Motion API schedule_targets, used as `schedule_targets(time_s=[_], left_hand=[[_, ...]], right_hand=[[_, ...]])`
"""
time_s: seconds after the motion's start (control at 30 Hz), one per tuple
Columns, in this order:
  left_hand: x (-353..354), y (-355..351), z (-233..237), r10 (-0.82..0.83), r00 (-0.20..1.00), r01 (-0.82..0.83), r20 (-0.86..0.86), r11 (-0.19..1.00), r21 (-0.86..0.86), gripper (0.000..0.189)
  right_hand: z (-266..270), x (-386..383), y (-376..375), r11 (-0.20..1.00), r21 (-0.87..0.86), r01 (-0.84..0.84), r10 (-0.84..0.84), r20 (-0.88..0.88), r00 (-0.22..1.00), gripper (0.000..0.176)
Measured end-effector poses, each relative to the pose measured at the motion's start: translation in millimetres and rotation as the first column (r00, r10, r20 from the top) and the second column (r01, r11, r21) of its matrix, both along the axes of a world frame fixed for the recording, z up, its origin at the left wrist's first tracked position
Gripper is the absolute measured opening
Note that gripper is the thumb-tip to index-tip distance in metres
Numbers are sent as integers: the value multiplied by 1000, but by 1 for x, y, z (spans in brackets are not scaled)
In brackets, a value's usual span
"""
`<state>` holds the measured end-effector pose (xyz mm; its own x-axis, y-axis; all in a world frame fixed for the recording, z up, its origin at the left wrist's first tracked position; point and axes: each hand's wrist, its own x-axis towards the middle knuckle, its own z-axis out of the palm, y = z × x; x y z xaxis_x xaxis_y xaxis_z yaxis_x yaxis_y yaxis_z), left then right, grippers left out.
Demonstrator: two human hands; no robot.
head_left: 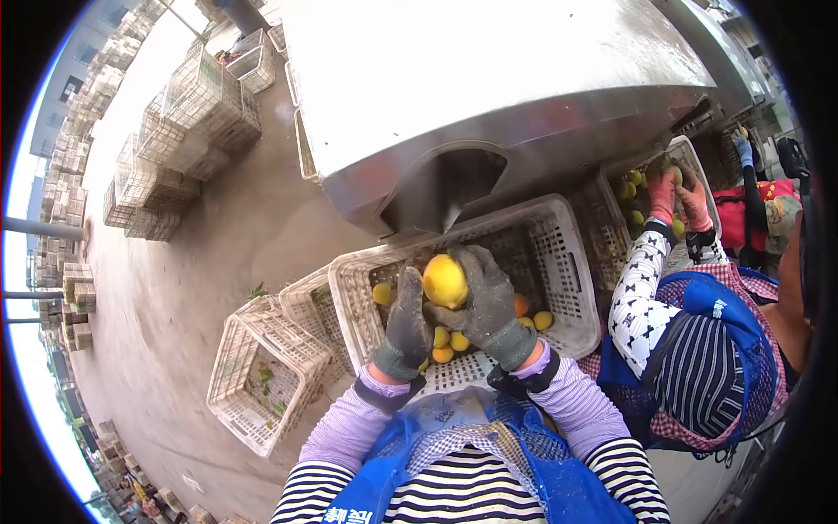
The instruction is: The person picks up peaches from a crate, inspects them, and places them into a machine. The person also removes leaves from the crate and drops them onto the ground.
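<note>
Over a white plastic crate (572,262), both of my hands, in grey work gloves, are at one large yellow citrus fruit (445,281). My right hand (489,301) is closed around its right side. Curled against the left side is my left hand (408,327), its palm hidden from view. Below the hands, several smaller yellow and orange fruits (442,354) lie at the near side of the crate. Another yellow fruit (382,293) sits by the crate's left wall, and one more (543,320) lies to the right.
A metal machine (524,122) with a chute opening (445,188) stands just beyond the crate. Tilted crates (262,375) rest on the floor at left, and stacked crates (188,113) stand farther back. At right, a co-worker in pink gloves (676,196) handles green-yellow fruit over another crate (698,157).
</note>
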<state>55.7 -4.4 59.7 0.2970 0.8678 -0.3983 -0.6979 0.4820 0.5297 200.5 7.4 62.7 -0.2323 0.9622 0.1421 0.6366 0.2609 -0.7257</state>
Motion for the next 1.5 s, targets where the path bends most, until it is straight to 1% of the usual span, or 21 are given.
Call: schedule_targets(time_s=[0.03, 0.07, 0.2, 0.33, 0.43, 0.47, 0.53, 0.63, 0.67, 0.73, 0.83, 0.93, 0.97, 1.0, 1.1, 1.17, 1.2, 1.23, 1.27, 1.33, 1.5], left_hand=[[4, -1, 1, 13, 996, -5, 91, 997, -82, 47], [4, 0, 4, 5, 982, 15, -189, 995, 102, 46], [0, 12, 9, -19, 992, 42, -123, 981, 190, 50], [4, 16, 5, 95, 934, -2, -343, 965, 263, 54], [-3, 29, -5, 137, 897, -8, -420, 955, 296, 51], [-8, 34, -8, 124, 876, 24, -466, 954, 300, 48], [-9, 43, -4, 142, 883, 5, -448, 951, 310, 47], [-3, 39, 12, 220, 921, -138, -322, 956, 259, 47], [-2, 34, 15, 260, 929, -202, -265, 952, 228, 47], [-20, 15, -19, 309, 817, -224, -487, 948, 226, 47], [-60, -34, -124, 294, 554, -125, -779, 954, 271, 47], [-71, -40, -167, 198, 690, -320, -696, 946, -49, 58], [-82, -39, -217, 98, 646, -336, -757, 927, -166, 63], [-84, -35, -250, -19, 607, -340, -794, 897, -281, 67], [-74, -8, -278, -316, 37, -179, -948, 931, -317, 86], [-71, 3, -283, -323, 47, -201, -945, 924, -326, 90], [-63, 0, -310, -324, -71, -237, -943, 924, -299, 86], [-54, -2, -338, -330, -186, -275, -926, 922, -273, 82], [-47, -2, -352, -344, -239, -294, -908, 917, -270, 79], [-41, -2, -368, -352, -287, -325, -891, 911, -255, 74], [-45, -2, -386, -270, -286, -314, -919, 933, -177, 61]], right_hand=[[-2, 9, 1, 986, 154, -70, 48, 141, 989, 96], [-4, 16, 2, 943, 293, -158, 71, 286, 956, 97], [12, 27, 4, 995, 92, 31, -16, -158, 987, 96], [6, 10, 10, 990, 110, 92, -100, 73, 992, 90], [11, -10, 19, 956, 236, 172, -199, 97, 975, 79], [13, -16, 26, 966, 165, 197, -209, 59, 976, 78], [18, -24, 44, 972, 18, 236, -236, -14, 972, 77], [22, -26, 51, 978, 9, 209, -207, 181, 961, 74], [12, -24, 55, 976, 117, 183, -203, 195, 960, 73], [-26, -18, 67, 937, 328, 120, -199, 220, 955, 69], [-61, -18, 92, 945, 289, 152, -223, 234, 946, 63], [-52, -27, 127, 891, 435, 132, -242, 209, 948, 51], [-44, -24, 130, 877, 460, 141, -269, 225, 937, 47], [-38, -15, 126, 896, 412, 164, -258, 184, 948, 43], [-23, 17, 112, 975, 114, 192, -179, -115, 977, 32], [-67, 61, 86, 970, 174, 170, -204, 202, 958, 31], [-92, 80, 73, 979, 133, 157, -195, 356, 914, 27], [-135, 99, 66, 960, -158, 230, -113, 534, 838, 27], [-173, 115, 59, 844, -415, 341, 22, 661, 750, 27], [-213, 124, 48, 692, -622, 366, 190, 647, 739, 29], [-333, 142, -16, 688, -672, 274, 185, 527, 830, 49]])
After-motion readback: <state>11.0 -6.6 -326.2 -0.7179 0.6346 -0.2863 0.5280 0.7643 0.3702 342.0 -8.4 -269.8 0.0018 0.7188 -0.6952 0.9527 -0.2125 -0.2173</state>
